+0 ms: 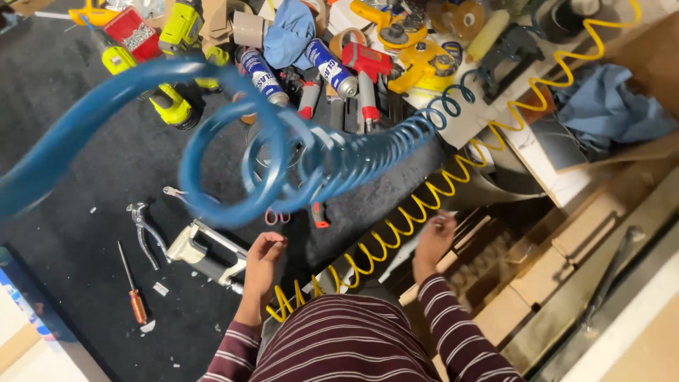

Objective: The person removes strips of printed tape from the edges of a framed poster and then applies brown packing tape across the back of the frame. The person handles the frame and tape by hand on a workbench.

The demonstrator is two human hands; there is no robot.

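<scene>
My left hand (263,256) hovers over the dark mat (106,184) with its fingers curled in and nothing visible in them. It is beside a grey metal hand tool (205,251) and just below a pair of pink-handled scissors (277,216). My right hand (433,239) reaches to the edge of the wooden boards (566,240), its fingers on or around a pale strip (399,258); the grip is blurred. A yellow coiled hose (396,230) runs diagonally between my hands. A blue coiled hose (283,152) hangs across the view above them.
Pliers (143,230) and an orange-handled screwdriver (134,297) lie on the mat to the left. Piled at the back are spray cans (263,74), yellow-green power tools (177,42), a red tool (368,71), tape rolls (463,18) and blue cloths (608,106).
</scene>
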